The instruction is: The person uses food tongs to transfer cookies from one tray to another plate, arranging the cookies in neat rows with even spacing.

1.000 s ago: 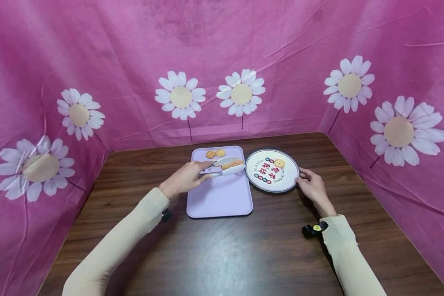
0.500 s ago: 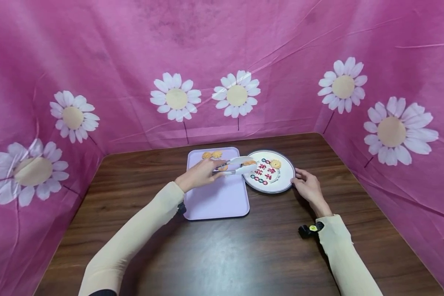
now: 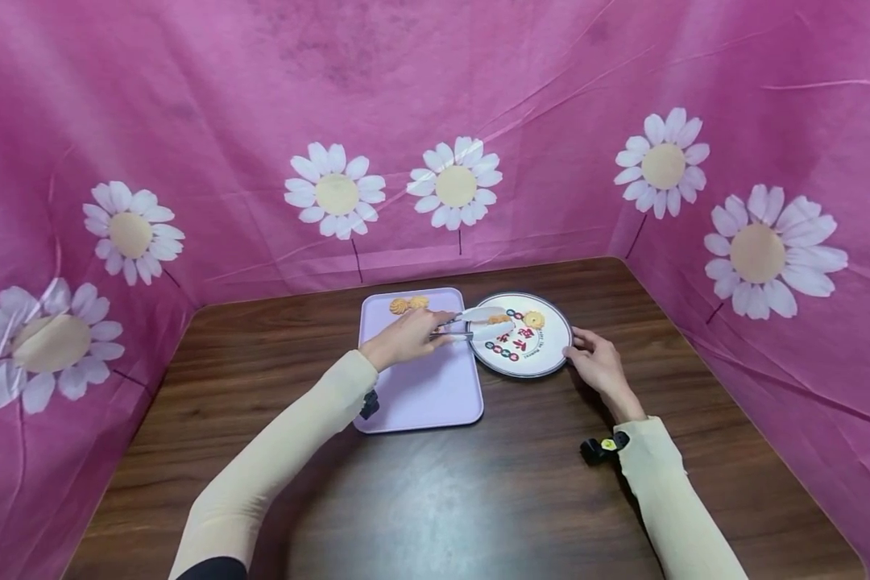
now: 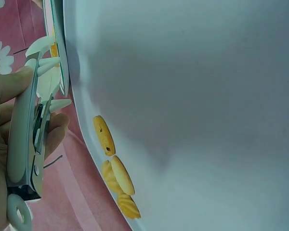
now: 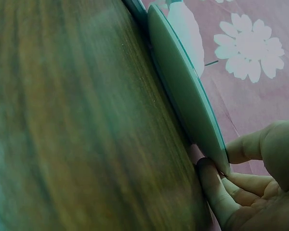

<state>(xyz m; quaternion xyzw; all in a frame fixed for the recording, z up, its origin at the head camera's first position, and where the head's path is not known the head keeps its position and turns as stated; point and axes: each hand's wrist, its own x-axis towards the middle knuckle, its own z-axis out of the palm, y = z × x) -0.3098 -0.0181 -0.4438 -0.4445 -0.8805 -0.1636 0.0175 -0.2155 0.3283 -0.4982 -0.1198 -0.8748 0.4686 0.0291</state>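
Note:
My left hand grips a pair of tongs with white scalloped tips. Between the tips sits a golden cookie, over the left part of a white plate with a dark rim and red lettering. A round pale cookie lies on the plate near its back. At the plate's right edge, my right hand pinches the rim, thumb above and fingers beneath in the right wrist view. Several cookies lie along one edge of the lilac tray, partly hidden by my left hand in the head view.
Tray and plate stand side by side on a dark wooden table, the plate's left edge close to the tray. A pink cloth printed with white daisies surrounds the table at the back and sides.
My left hand has carried the tongs and cookie rightward from above the tray to over the plate. My right hand keeps its hold on the rim. The head view has shifted slightly.

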